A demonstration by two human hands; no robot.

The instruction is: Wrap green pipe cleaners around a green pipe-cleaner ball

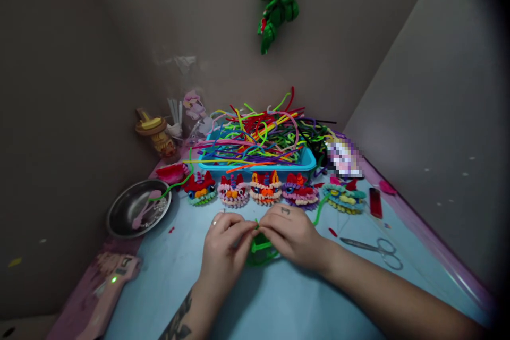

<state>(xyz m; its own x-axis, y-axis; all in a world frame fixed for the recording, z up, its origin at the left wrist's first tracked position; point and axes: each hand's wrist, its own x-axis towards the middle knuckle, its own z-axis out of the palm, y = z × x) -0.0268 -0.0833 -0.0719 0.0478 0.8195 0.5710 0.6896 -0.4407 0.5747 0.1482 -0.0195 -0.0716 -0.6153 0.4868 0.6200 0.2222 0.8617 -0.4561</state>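
Observation:
Over the blue tabletop (167,287), my left hand (228,244) and my right hand (295,234) meet with thumbs and fingertips pinched close together. Between them is a bright green pipe cleaner piece (261,247), bent into a rounded, looped frame. A short green tip sticks up where the fingers meet; the fingers hide the exact joint. One green strand (319,213) comes out behind my right hand and slants up to the right. Just beyond the hands stands a row of several fuzzy lion-head figures (266,188) in mixed colours.
Behind the figures, a blue basket (255,166) overflows with coloured pipe cleaners (258,133). Scissors (374,249) and a red lighter-like object (375,203) lie right. Left are a metal bowl (115,212) with beads, a pink device (107,292) and a yellow-lidded cup (159,138).

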